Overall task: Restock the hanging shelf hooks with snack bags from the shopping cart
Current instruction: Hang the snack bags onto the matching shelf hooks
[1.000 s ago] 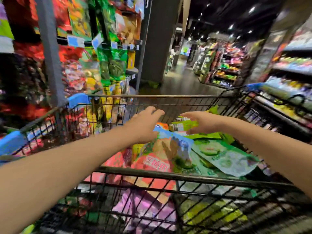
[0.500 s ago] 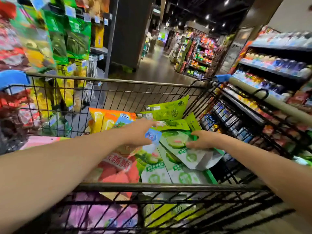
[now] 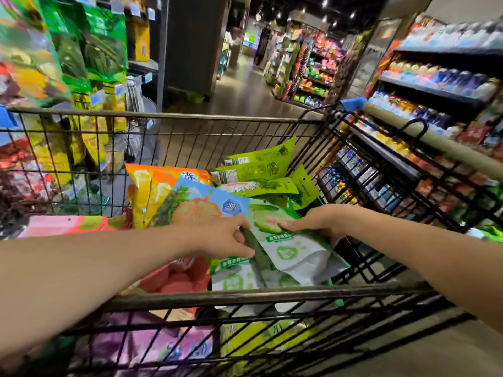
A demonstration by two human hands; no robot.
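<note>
Both my arms reach into a black wire shopping cart [image 3: 217, 296] full of snack bags. My left hand [image 3: 226, 238] pinches the left edge of a green-and-white bag [image 3: 294, 251] printed with green fruit slices. My right hand [image 3: 318, 223] grips the same bag at its upper right, thumb on top. A blue-topped bag [image 3: 201, 205] with an orange fruit picture lies just above my left hand. Orange-yellow bags [image 3: 147, 191] and lime-green bags [image 3: 261, 164] lie farther in. Snack bags hang on the shelf hooks [image 3: 89, 55] at the left.
The cart's handle bar [image 3: 435, 140] runs along the right, with drink shelves [image 3: 441, 85] behind it. A grey pillar [image 3: 196, 44] stands ahead and an open aisle floor [image 3: 245, 93] leads away. More pink and purple bags [image 3: 152, 344] fill the near part of the cart.
The view swung right and down toward the cart. Both hands dropped from the far bags onto the green-and-white bag, and my left hand let go of the blue-topped bag's corner.
</note>
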